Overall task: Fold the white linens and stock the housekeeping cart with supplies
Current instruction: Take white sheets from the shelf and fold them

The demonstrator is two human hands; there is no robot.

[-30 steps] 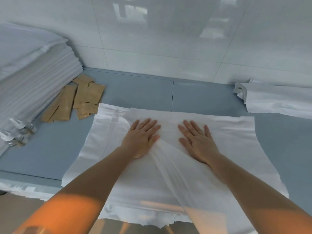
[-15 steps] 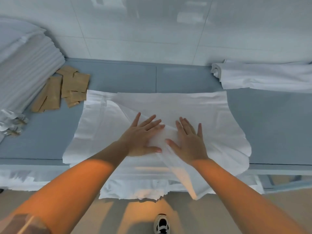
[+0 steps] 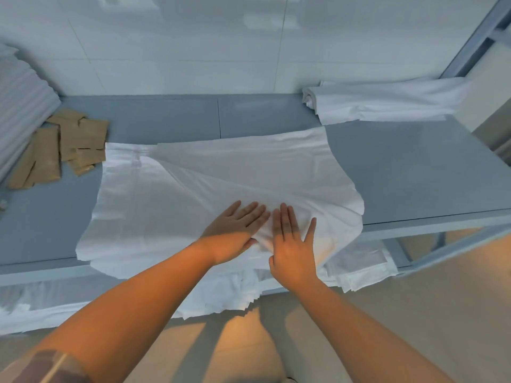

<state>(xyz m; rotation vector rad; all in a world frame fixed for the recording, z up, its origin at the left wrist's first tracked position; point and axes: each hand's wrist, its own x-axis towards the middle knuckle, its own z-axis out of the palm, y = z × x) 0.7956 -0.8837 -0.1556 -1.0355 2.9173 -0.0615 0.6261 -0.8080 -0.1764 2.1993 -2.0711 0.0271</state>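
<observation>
Hands flat on fresh linen: your left hand [image 3: 235, 233] and right hand [image 3: 293, 244] press side by side, fingers spread wide and gripping nothing, on the white linen [image 3: 221, 175] spread over the grey-blue table [image 3: 401, 167]. The two hands lie close together near the table's front edge, thumbs nearly touching, where the cloth bunches into a small ridge between them. A diagonal fold runs from the linen's far left toward your hands, and the near portion of the cloth hangs over the table's front edge. Below that edge, more white fabric [image 3: 362, 266] shows on what appears to be a lower shelf, though the view there is partly blocked. Off to the left sit several brown paper packets [image 3: 60, 147], lying loosely overlapped beside a tall stack of folded linens [image 3: 19, 106] at the picture's edge. At the far right of the table, against the tiled wall [image 3: 193, 45], rests a separate bundle of white cloth [image 3: 381, 100], well apart from the piece beneath your palms.
</observation>
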